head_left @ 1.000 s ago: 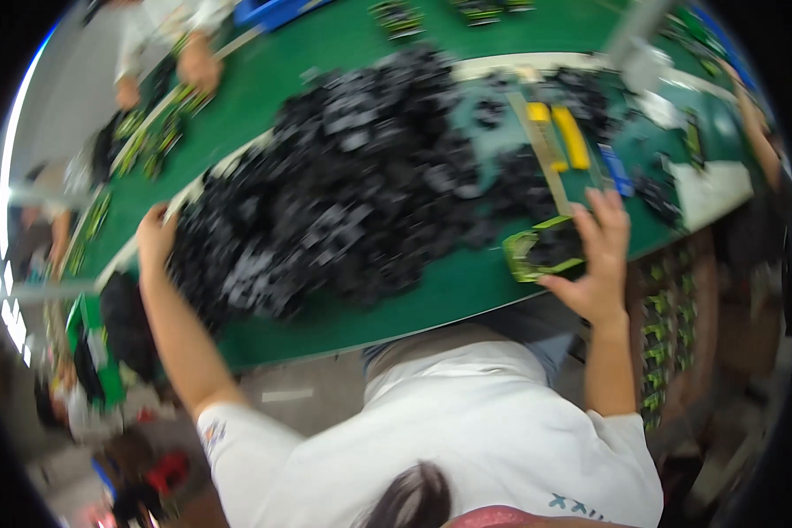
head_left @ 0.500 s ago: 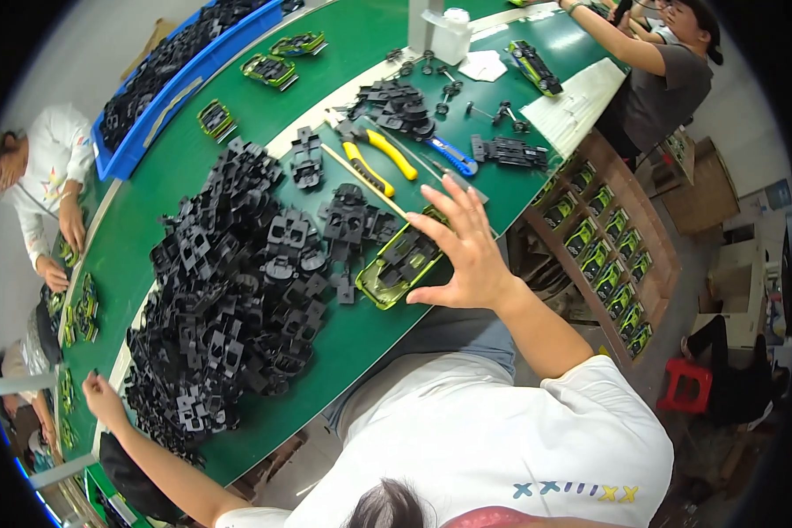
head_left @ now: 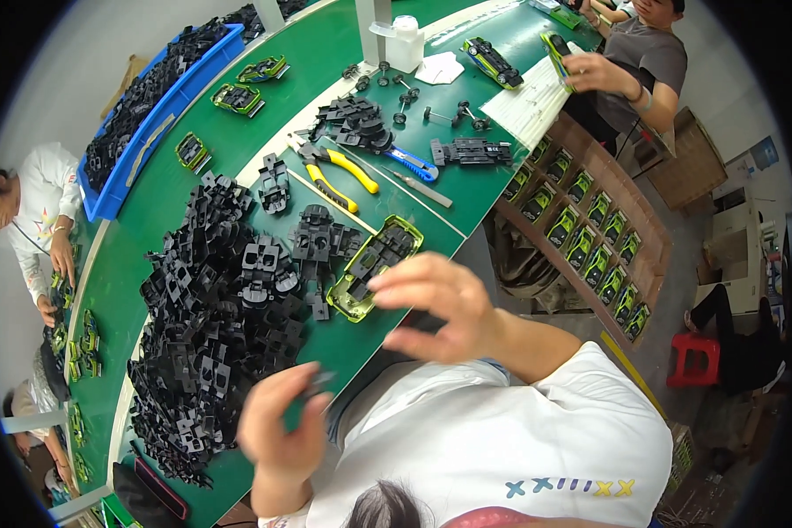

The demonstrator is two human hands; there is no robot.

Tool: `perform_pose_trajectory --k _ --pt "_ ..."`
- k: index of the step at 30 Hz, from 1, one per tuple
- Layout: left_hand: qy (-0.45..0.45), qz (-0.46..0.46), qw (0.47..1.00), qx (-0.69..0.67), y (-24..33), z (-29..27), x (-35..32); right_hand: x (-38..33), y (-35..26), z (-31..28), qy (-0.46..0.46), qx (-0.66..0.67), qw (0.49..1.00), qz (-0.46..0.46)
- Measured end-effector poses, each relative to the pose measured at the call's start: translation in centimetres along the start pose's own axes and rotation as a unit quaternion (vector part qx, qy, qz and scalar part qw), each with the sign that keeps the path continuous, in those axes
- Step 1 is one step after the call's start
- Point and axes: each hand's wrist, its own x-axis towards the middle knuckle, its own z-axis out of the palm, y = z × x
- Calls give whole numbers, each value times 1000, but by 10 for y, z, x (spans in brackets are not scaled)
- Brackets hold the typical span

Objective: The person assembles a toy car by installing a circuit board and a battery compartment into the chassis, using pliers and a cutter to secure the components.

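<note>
My left hand [head_left: 282, 427] is raised at the near edge of the table, in front of the heap of black plastic parts [head_left: 216, 352]. Between its thumb and fingers it pinches a small dark plastic piece [head_left: 320, 382], slightly blurred. My right hand [head_left: 444, 308] is empty, thumb and fingers apart, its fingertips by a green toy car body [head_left: 354, 305] that lies upside down with a black part [head_left: 380, 255] inside. Whether those fingertips touch the car body, I cannot tell. Several loose black interior parts [head_left: 315, 236] lie just left of the car body.
Yellow-handled pliers [head_left: 330, 180], a blue utility knife [head_left: 411, 164] and a thin grey-handled tool [head_left: 424, 188] lie beyond. Wheel axles [head_left: 405, 101] and a black chassis [head_left: 471, 152] are farther off. A blue bin [head_left: 150, 150] stands far left; a tray of cars [head_left: 581, 238] is right. Co-workers sit both sides.
My left hand has come from the far left of the heap toward the middle with the small dark piece. My right hand has drawn back toward me, its fingers less spread.
</note>
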Motion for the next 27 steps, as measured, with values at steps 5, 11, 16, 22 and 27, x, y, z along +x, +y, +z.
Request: perform_pose_trajectory --k 5,11,16,22,27 --pt "-3 -26 989 -147 -9 62 20 -9 -11 1 -84 66 992 63" --pt "-23 -79 967 -240 -14 91 7 -33 -18 -18 -127 130 939 293" --pt "72 -27 997 32 -25 85 14 -28 1 -27 30 376 807 455" --pt "29 -29 985 165 -36 93 16 17 22 -39 43 171 882 437" --pt "26 -34 982 185 -43 97 20 34 30 -17 -37 122 881 455"
